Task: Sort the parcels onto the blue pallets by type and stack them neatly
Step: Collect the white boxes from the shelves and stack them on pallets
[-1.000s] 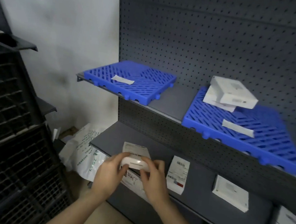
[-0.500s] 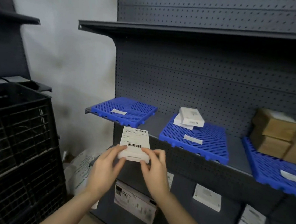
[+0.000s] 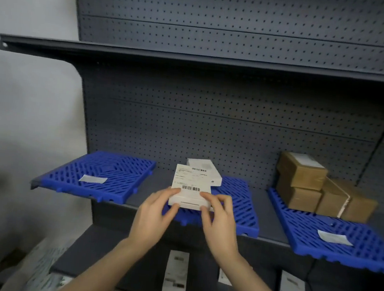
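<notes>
Both hands hold a white parcel [image 3: 191, 188] over the near part of the middle blue pallet [image 3: 239, 204], the left hand [image 3: 155, 215] and the right hand [image 3: 219, 221] each with its grip pinching one near corner. The parcel's long axis runs near to far, labelled face up, barcode toward the near end, and its far end overlaps a white box [image 3: 205, 168] lying on that pallet. The left pallet [image 3: 103, 171] carries a paper slip [image 3: 93, 179], and brown cartons [image 3: 302, 171] are stacked on the right pallet [image 3: 342, 234].

You face a dark grey metal shelving unit [image 3: 195, 59] with a perforated back panel [image 3: 211, 128]. A pale, smudged wall [image 3: 23, 115] stands to your left.
</notes>
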Motion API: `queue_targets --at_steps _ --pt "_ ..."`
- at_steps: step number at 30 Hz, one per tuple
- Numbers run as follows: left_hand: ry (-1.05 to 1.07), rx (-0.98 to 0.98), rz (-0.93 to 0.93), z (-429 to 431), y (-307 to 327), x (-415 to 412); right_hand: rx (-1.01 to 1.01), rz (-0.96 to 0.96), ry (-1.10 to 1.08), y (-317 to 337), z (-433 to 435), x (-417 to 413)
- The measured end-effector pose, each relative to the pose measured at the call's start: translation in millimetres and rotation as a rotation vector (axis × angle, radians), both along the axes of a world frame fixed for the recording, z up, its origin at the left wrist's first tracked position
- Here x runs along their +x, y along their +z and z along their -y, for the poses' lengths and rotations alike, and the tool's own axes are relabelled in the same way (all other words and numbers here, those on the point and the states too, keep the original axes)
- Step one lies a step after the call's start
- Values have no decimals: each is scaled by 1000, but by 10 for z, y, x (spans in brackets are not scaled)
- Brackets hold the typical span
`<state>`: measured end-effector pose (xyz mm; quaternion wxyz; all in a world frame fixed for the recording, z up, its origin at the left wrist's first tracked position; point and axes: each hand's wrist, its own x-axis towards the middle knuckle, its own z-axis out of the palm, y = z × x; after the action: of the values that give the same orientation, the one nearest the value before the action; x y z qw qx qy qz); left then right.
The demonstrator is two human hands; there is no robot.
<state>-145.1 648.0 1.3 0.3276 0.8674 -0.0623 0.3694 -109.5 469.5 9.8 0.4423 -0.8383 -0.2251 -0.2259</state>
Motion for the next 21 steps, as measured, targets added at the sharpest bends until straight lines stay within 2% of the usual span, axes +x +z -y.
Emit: queue_targets --at_steps 9,14,21 --pt "-163 23 -129 -124 -42 1409 -99 -85 -199 -7 -124 1148" --pt "-235 82 -173 -312 -84 1879 -130 -102 -233 -37 -300 1523" --pt "-297 111 -282 -414 -126 2212 -219 -225 -235 -211 -388 1806"
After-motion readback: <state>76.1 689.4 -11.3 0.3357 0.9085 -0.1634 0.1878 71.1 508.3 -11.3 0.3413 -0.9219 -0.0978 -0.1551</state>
